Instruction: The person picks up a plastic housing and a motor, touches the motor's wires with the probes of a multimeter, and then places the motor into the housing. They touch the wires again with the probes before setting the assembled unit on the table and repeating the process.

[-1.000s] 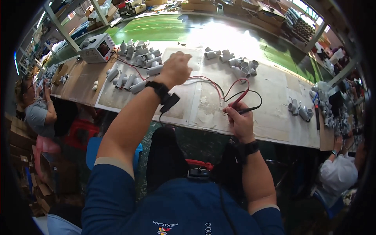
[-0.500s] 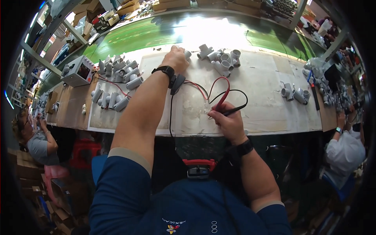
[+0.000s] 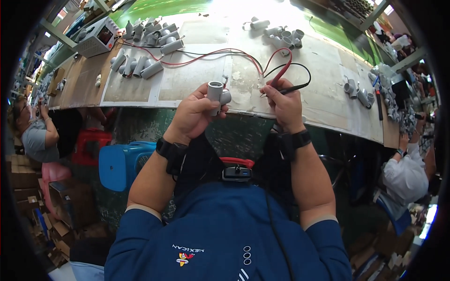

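My left hand [image 3: 193, 112] is closed round a grey T-shaped plastic housing [image 3: 214, 96], its round open end turned up. A small bent wire end sticks up beside that housing. In my right hand [image 3: 288, 107] are two test probes, a red test probe [image 3: 281, 74] and a black test probe [image 3: 294, 87]. Their tips point left, a short way from the housing and apart from it. Both hands are at the near edge of the worktable [image 3: 187, 77]. Red and black leads run from the probes leftward across the table to a white box-shaped instrument [image 3: 97, 38].
Grey housings lie in groups at the left [image 3: 140, 65], far middle [image 3: 285, 37] and right [image 3: 358, 96]. A long-handled tool [image 3: 378, 112] is near the right end. A green belt [image 3: 187, 8] runs behind. A blue stool [image 3: 119, 166] stands left below; people sit on both sides.
My left hand has come back from the far side of the table with a grey housing, now near my right hand. The right hand still grips both probes. The view has shifted.
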